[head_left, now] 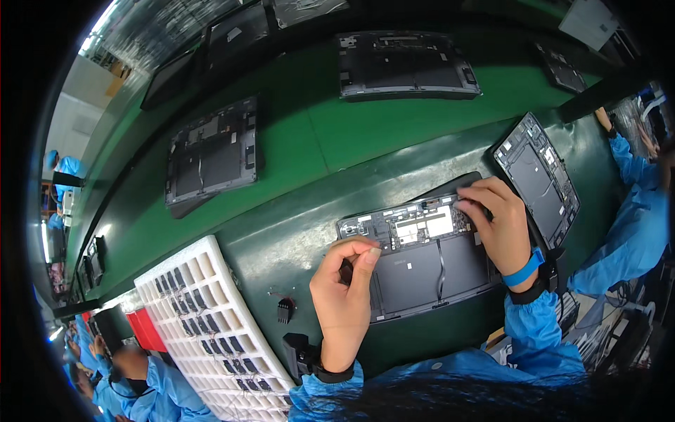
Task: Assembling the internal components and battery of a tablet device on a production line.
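Observation:
An opened laptop base (415, 281) lies on the bench in front of me, with a large dark battery, a cable down its middle and a circuit board along the far side. My left hand (344, 288) is over its left part, thumb and forefinger pinched together; anything between them is too small to make out. Over the far right corner of the board hovers my right hand (498, 221), its fingers curled and thumb and forefinger tips close together. What those fingertips hold, if anything, cannot be seen. A blue wrist band (524, 269) circles my right wrist.
At left stands a white foam tray (228, 295) with small black wired parts in its slots. A small black part (285, 310) lies beside it. Another opened laptop base (538, 179) is at right. More sit on the green belt (295, 119). A co-worker's blue sleeve (626, 232) is at right.

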Demonstrator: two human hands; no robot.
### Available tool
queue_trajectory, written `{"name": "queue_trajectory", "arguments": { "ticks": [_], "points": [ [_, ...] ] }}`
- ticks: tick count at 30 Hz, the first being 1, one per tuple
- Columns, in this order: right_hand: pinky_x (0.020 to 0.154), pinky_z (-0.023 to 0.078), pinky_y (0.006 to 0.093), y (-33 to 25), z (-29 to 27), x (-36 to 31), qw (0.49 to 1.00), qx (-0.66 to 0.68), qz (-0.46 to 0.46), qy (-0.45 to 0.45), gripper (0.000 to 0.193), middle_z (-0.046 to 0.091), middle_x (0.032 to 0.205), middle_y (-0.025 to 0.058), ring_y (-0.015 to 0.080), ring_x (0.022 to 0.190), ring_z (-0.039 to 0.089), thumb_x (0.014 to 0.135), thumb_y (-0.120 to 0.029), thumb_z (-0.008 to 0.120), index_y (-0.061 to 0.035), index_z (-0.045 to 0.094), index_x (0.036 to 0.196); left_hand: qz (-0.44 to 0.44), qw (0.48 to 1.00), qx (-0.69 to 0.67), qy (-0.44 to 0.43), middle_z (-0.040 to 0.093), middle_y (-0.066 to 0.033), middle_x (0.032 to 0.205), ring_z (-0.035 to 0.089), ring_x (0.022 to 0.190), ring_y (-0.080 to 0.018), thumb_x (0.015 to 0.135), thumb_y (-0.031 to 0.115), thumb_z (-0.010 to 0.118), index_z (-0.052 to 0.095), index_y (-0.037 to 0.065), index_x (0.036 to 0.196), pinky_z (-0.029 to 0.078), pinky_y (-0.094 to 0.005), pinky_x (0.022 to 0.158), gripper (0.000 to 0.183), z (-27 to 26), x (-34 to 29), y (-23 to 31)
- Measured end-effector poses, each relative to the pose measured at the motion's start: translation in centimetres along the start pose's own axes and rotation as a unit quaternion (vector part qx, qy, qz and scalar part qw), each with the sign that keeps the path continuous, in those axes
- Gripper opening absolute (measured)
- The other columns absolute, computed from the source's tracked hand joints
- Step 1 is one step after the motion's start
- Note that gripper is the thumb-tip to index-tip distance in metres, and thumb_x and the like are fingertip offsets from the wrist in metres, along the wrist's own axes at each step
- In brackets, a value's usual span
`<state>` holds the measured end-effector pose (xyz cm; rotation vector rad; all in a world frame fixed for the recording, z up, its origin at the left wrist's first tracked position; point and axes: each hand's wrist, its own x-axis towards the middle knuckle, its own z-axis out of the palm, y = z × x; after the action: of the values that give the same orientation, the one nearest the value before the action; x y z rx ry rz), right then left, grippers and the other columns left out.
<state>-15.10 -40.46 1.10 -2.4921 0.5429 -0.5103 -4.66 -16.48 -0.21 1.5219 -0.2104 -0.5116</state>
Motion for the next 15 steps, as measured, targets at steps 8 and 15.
{"name": "queue_trajectory", "arguments": {
  "ticks": [8, 15],
  "points": [
    [0.088, 0.056, 0.0423, -0.4, -1.0, -0.7, 0.996, 0.058, -0.044, -0.044, 0.017, 0.073, 0.112, 0.0152, 0.0382, 0.100, 0.070, 0.094, -0.003, 0.078, -0.0012, 0.072, 0.109, 0.020, 0.999, 0.034, -0.010, 0.076, -0.0067, 0.115, 0.063, 0.094, -0.0077, 0.109, 0.015, 0.072, 0.071, -0.001, 0.110, 0.052, -0.0234, 0.083, 0.017, -0.3, 0.6, -0.4],
    [0.086, 0.041, 0.0406, -0.5, 1.8, 0.4, 0.993, 0.052, -0.052, -0.094, 0.020, 0.066, 0.094, 0.0079, 0.0285, 0.089, 0.061, 0.100, -0.020, 0.076, -0.0058, 0.075, 0.114, 0.009, 0.998, 0.054, -0.033, 0.076, -0.0069, 0.115, 0.065, 0.098, -0.0092, 0.108, 0.014, 0.072, 0.071, -0.002, 0.111, 0.052, -0.0246, 0.086, 0.016, -0.1, 1.1, -0.4]
  ]
}}
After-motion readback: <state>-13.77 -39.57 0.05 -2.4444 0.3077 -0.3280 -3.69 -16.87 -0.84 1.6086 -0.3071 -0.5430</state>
